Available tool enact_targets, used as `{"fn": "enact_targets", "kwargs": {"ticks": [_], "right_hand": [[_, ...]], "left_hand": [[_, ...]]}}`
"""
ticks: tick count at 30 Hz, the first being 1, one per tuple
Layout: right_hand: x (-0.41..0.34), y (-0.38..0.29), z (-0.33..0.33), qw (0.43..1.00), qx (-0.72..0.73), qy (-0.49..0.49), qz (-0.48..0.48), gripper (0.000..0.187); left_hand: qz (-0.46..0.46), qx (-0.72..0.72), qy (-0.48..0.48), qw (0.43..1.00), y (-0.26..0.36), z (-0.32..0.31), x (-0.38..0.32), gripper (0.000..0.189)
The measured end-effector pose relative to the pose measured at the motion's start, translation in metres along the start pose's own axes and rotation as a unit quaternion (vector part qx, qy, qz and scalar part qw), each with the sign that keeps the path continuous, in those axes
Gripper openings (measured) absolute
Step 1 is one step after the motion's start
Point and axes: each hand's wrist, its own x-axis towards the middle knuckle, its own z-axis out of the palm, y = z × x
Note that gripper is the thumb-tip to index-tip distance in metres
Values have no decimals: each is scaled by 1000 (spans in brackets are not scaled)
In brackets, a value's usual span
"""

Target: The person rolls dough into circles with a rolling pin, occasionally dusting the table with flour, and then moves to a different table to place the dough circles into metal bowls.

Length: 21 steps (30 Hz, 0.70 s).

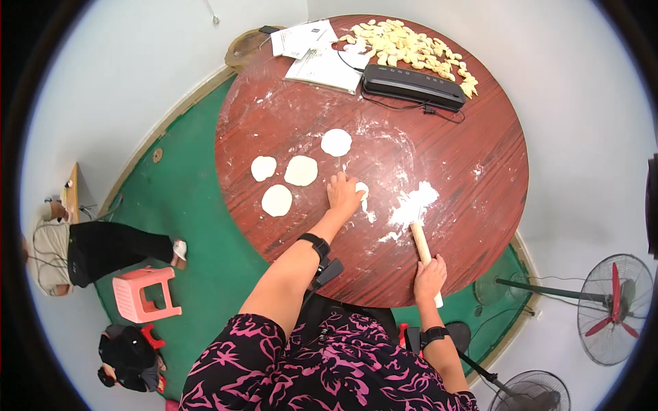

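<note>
My left hand [343, 194] reaches over the round wooden table [462, 169], its fingers at a small white piece of dough [362, 190]; whether they grip it is not clear. My right hand [431, 276] is closed around a wooden rolling pin [420, 241], whose far end touches a patch of white flour [419, 200]. Flat dough rounds lie apart to the left: one [336, 143] beyond my left hand, a larger one [301, 170], a small one [263, 168] and one nearer the table's edge [277, 200].
A black vacuum sealer [414, 87] with a cord lies at the back, before many yellowish shaped dough pieces [396, 43]. Stacked printed plastic bags [326, 67] are beside it. A pink stool [146, 295] and two people are at left; fans [614, 308] stand at right.
</note>
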Motion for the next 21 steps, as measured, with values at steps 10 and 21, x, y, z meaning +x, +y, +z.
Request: {"fn": "enact_targets", "kwargs": {"ticks": [10, 21], "right_hand": [[0, -2, -2, 1000, -2, 10, -10, 37], [-1, 0, -1, 1000, -14, 14, -3, 34]], "left_hand": [[74, -66, 72, 992, -20, 2, -27, 26], [-405, -692, -53, 596, -66, -70, -97, 23]]}}
